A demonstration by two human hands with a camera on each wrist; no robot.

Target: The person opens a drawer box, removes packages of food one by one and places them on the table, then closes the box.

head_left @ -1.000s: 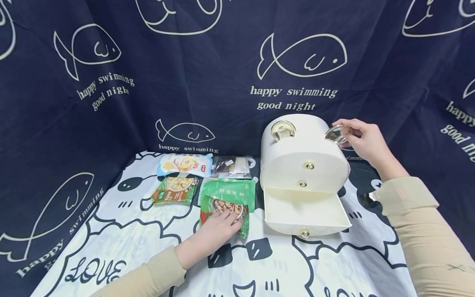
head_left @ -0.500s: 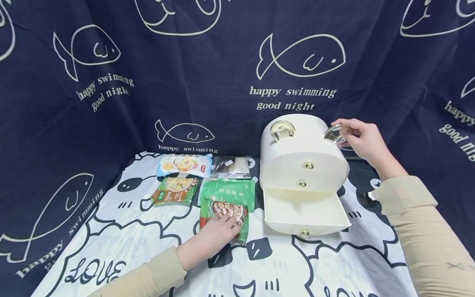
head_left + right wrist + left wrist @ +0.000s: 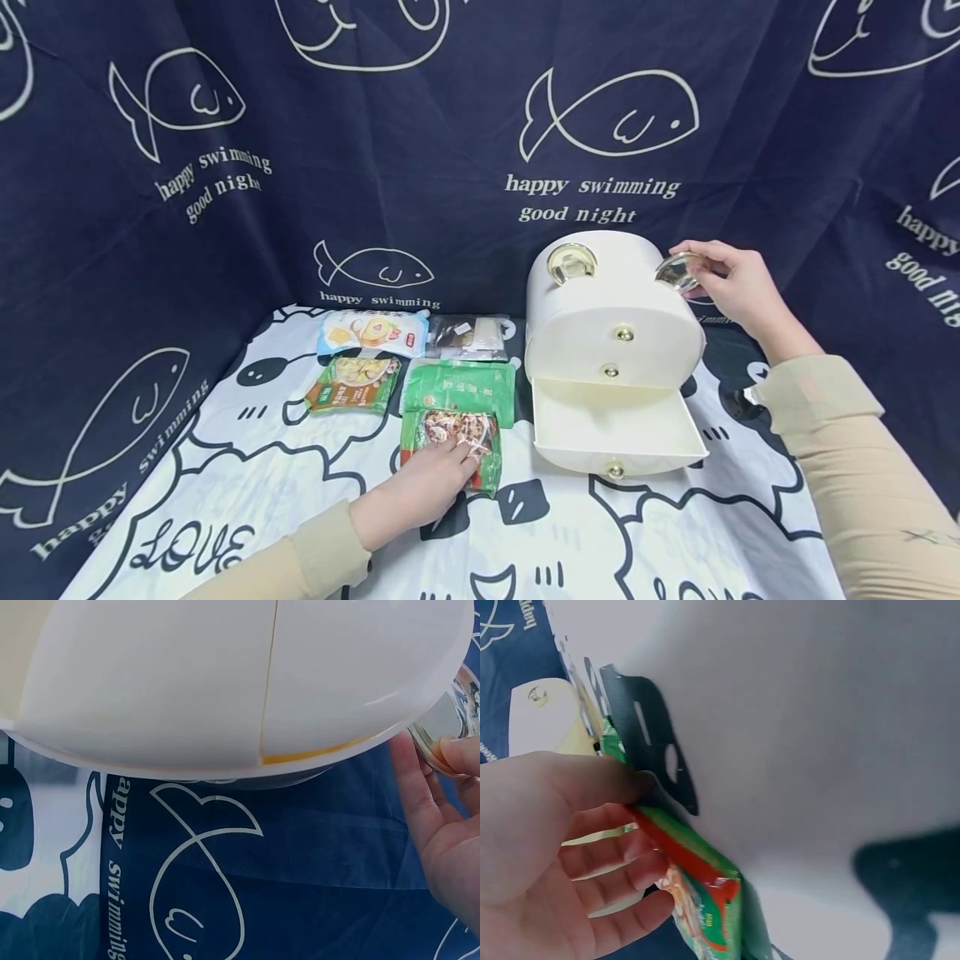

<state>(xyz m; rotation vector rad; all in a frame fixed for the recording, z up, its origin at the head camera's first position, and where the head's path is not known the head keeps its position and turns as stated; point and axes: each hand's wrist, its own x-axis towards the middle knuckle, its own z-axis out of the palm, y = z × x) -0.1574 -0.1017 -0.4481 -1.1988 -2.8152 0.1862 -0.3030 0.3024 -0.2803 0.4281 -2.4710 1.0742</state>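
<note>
In the head view my left hand [image 3: 423,483] lies over a green-and-red food packet [image 3: 487,454] with a printed dish on its front. The left wrist view has my thumb at the packet's edge and my fingertips on its printed face, pinching it. At the right stands a white rounded drawer box [image 3: 585,337] with gold knobs and two shiny round ears. Its bottom drawer [image 3: 611,421] is pulled out, with nothing seen inside. My right hand [image 3: 735,279] grips the box's right ear [image 3: 677,272] between thumb and fingers, also seen in the right wrist view.
Behind the held packet lies a green pouch [image 3: 465,385]. To the left are a brown-and-green packet [image 3: 356,385] and a blue-and-white bread packet [image 3: 375,333]. A clear bag with dark contents [image 3: 468,337] sits at the back. A navy curtain [image 3: 420,183] hangs behind the patterned cloth.
The held packet has slid slightly toward me and lies flatter, showing more of the green pouch behind it. My left hand has moved back a little. The right hand stays on the ear.
</note>
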